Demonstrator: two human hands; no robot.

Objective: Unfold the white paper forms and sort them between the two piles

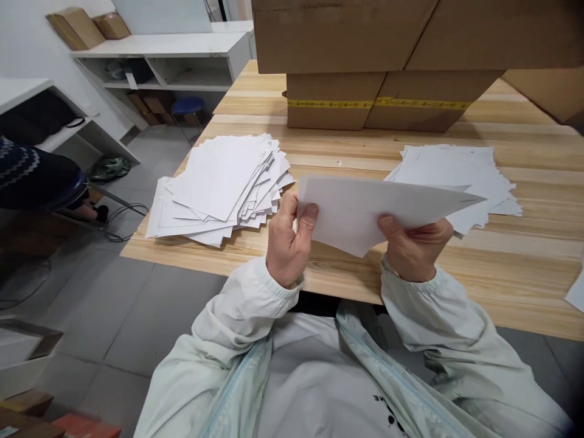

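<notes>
The left hand [289, 242] and right hand [414, 248] each pinch one side of the paper [349, 210] between thumb and fingers, above the table [340, 274], between left pile [219, 176] and right pile [449, 164].

Soft, even light; held sheet [349, 210] shaded grey; upper-right corner dark.

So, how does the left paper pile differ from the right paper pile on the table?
The left paper pile looks thicker; the right paper pile looks flatter. The left pile lies close to the table's left edge, while the right pile sits beyond the held paper. The left pile is unblocked from view; the right one is partly hidden by that paper. Both are white and unevenly stacked.
</notes>
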